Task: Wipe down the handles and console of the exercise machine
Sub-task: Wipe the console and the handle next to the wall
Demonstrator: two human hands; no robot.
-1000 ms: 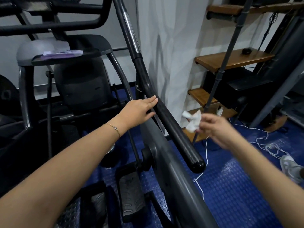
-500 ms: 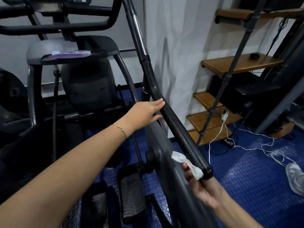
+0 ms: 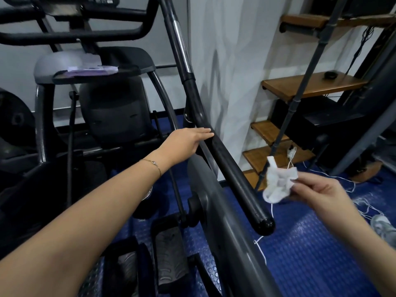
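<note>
Beside handle [image 3: 225, 159]: left hand [image 3: 184, 142] flat, grip apart | right hand [image 3: 317, 194] pinching wipe [image 3: 278, 185]

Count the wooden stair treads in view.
5: top right, one below with a dark object, then three descending toward the floor. Others may be hidden.

Wooden stair treads [image 3: 308, 86] are seen at right, a small dark object [image 3: 329, 75] resting on one. White cables [image 3: 342, 181] are strewn over blue studded flooring [image 3: 310, 254]; a shoe [image 3: 385, 229] is glimpsed at the edge.
</note>
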